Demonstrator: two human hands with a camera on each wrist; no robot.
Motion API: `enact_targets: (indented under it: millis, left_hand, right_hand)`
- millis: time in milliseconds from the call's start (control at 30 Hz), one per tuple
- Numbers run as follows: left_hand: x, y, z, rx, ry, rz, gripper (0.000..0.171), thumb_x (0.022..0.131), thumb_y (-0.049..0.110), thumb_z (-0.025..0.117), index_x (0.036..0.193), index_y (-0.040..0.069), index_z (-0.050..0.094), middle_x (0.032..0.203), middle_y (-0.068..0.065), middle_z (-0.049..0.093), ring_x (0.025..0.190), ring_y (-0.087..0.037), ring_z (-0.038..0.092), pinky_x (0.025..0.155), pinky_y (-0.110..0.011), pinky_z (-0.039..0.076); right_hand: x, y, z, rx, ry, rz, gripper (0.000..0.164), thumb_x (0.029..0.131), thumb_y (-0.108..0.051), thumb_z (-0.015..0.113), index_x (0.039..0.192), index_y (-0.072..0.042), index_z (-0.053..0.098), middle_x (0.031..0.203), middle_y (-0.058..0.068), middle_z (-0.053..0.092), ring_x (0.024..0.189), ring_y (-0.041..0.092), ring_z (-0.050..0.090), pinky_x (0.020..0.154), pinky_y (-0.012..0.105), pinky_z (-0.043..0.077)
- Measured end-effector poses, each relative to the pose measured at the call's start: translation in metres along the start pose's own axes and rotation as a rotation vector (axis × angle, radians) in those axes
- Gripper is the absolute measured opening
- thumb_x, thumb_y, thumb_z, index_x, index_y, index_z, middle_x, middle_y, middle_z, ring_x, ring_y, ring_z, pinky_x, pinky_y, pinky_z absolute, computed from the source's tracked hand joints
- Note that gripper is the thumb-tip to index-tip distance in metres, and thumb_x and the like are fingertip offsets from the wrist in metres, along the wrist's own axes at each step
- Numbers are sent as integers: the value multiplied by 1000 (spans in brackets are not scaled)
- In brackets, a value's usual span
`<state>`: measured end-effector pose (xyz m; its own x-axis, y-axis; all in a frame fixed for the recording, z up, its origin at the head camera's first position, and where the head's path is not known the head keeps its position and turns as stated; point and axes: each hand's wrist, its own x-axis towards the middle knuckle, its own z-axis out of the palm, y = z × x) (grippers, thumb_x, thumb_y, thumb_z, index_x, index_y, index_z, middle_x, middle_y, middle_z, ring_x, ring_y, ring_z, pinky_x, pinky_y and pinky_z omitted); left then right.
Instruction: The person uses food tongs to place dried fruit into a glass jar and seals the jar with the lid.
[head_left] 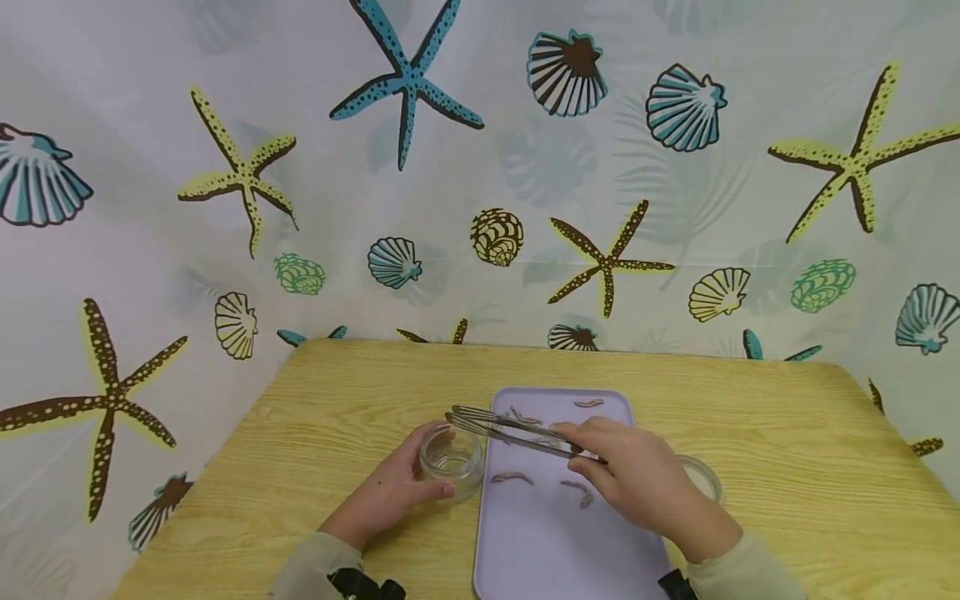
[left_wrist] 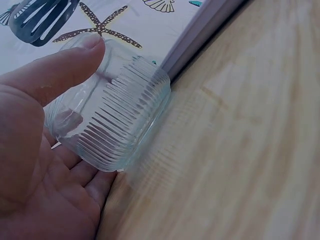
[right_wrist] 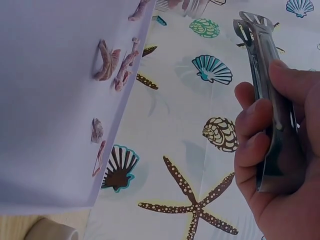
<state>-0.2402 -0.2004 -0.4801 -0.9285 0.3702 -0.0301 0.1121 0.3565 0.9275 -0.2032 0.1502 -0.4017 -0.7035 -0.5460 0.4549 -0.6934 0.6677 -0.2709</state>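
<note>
My left hand (head_left: 396, 493) grips a small clear glass jar (left_wrist: 122, 107) with ribbed sides, thumb on one side and fingers round the other. The jar stands on the table just left of a lilac tray (head_left: 555, 554). In my right hand (head_left: 641, 479) I hold metal tongs (head_left: 517, 431), which reach left across the tray. Their slotted tips are over the jar's mouth in the head view, and close together in the right wrist view, where nothing shows between them. Several thin brownish strips, dried meat by their look (head_left: 512, 477), lie scattered on the tray.
A round, pale-rimmed container (head_left: 705, 477) sits right of the tray, partly hidden behind my right wrist. The wood-grain table (head_left: 360, 392) extends to both sides. A cloth printed with starfish and shells (head_left: 450, 183) hangs behind the table's far edge.
</note>
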Motion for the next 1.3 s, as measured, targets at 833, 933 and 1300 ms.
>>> enact_targets:
  millis: [833,933,1300]
  left_hand:
    - [6,2,1,13,-11,9,86,86,32,83,155,24,32,156,-4,42,147,-25,32,121,-49,19]
    - [6,2,1,3,-15,9,87,86,32,83,155,23,32,156,-5,42,147,-25,32,121,-49,20]
    - [1,-1,-1,1,-12,8,93,85,32,83,158,19,28,156,-4,43,147,-24,31,121,-46,20]
  right_hand:
    - [-5,28,-11,-54,-84,206,49,95,-26,73,142,-26,61,125,-3,68,86,11,63,70,35,51]
    - [-7,36,-12,-63,-106,249,48,96,-26,71,144,-27,60,131,0,66,102,20,66,79,42,55]
    - [-10,59,-3,-62,-248,381,43,96,-25,72,138,-22,65,112,-4,70,103,19,65,85,48,54]
